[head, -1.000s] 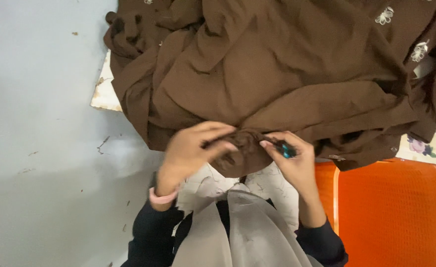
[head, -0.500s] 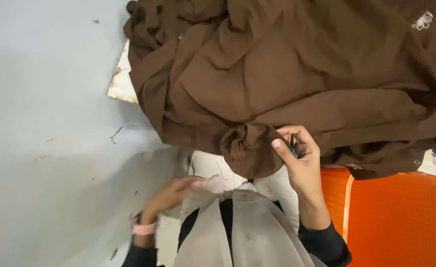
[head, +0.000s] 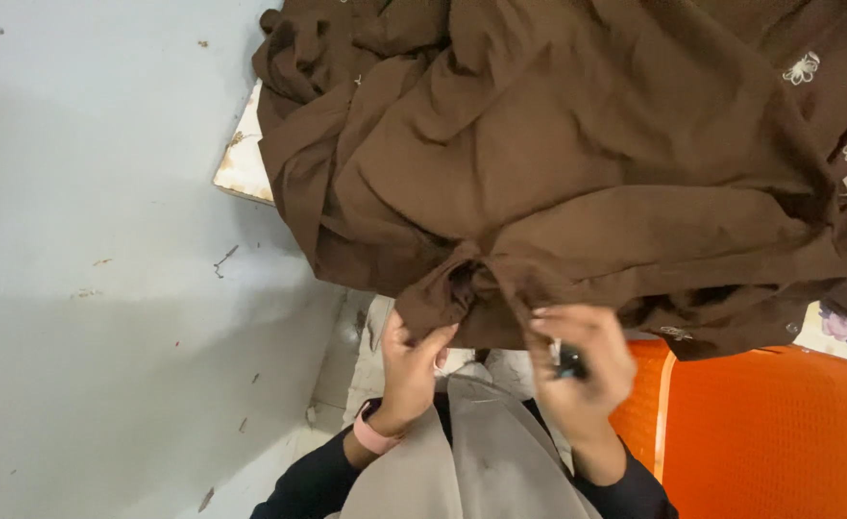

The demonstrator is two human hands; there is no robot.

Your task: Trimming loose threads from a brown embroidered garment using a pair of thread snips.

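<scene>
Left hand (head: 412, 370) pinches near hem of brown cloth (head: 577, 173) heaped on surface; right hand (head: 582, 370) closed on small dark tool (head: 569, 363); trimming step, next needs steady hem

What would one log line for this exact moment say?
left hand: gripping bunched brown fabric edge | right hand: pinching fabric, holding small dark tool | orange plastic chair alongside

Brown cloth (head: 577, 183) crumpled, heaped, bunched edge overhanging; small dark, perhaps tool (head: 567, 363).
</scene>
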